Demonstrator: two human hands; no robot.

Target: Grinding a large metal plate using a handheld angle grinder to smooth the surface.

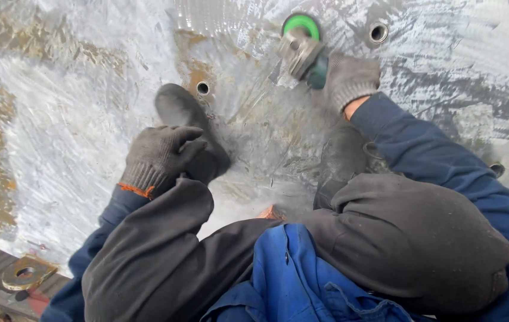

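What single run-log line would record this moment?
left hand: resting on boot | right hand: gripping grinder | grinder: on metal plate | hole: beside grinder

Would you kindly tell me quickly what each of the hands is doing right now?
Left hand: gloved, curled closed, resting on the black boot; no clear grasp.
Right hand: gloved, closed around the green angle grinder on the metal plate.

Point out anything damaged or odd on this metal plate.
Brown rust patches stain the steel plate, heaviest at the left edge and around the small hole by the boot. The right hand holds a green grinder on the surface; the left hand rests on the boot.
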